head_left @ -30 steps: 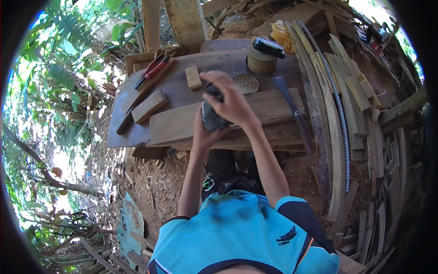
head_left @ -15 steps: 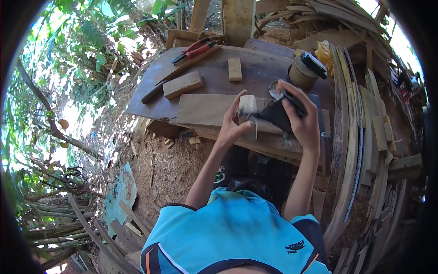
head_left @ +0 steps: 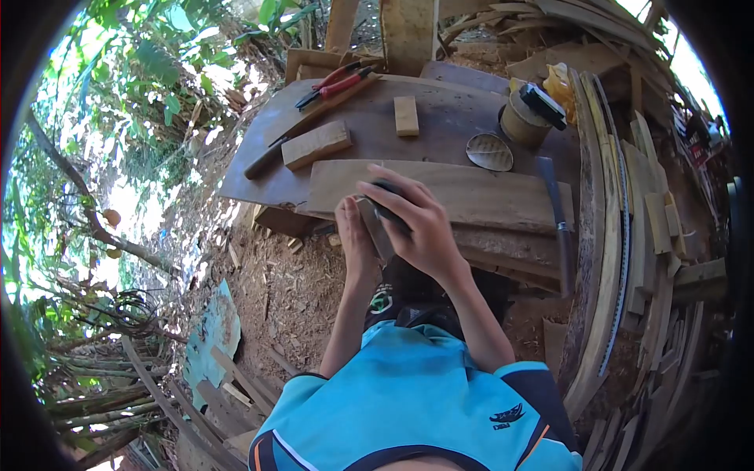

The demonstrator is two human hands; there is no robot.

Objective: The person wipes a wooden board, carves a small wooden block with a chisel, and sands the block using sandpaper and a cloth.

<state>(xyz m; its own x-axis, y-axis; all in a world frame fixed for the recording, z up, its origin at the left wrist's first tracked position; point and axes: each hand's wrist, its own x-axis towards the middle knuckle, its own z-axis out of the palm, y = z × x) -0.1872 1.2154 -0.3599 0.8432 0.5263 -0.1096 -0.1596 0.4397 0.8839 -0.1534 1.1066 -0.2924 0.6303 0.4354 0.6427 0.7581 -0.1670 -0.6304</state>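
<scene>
My right hand [head_left: 424, 228] is wrapped round a dark object [head_left: 390, 206] with a flat grey face, over the near edge of a long plank [head_left: 487, 188]. My left hand [head_left: 359, 243] is closed beside that grey face, round a small pale wooden block that is almost wholly hidden now. Both hands meet in front of my body. Beyond them on the worktable [head_left: 263, 133] lie a small wood block [head_left: 406, 116] and a thicker one [head_left: 316, 145]. To the right of my hands rests a long knife [head_left: 556, 204] with a dark handle.
Red-handled pliers [head_left: 342, 81] lie at the back left. A round dish [head_left: 489, 152] sits near a brown container [head_left: 525, 122] with a black object on top. Long boards [head_left: 601, 235] run along the right side. Wood chips cover the ground, and plants stand at the left.
Half a second ago my hands were apart, with the pale block showing at my left hand. My right hand has moved left with the dark object, and the two hands are together now.
</scene>
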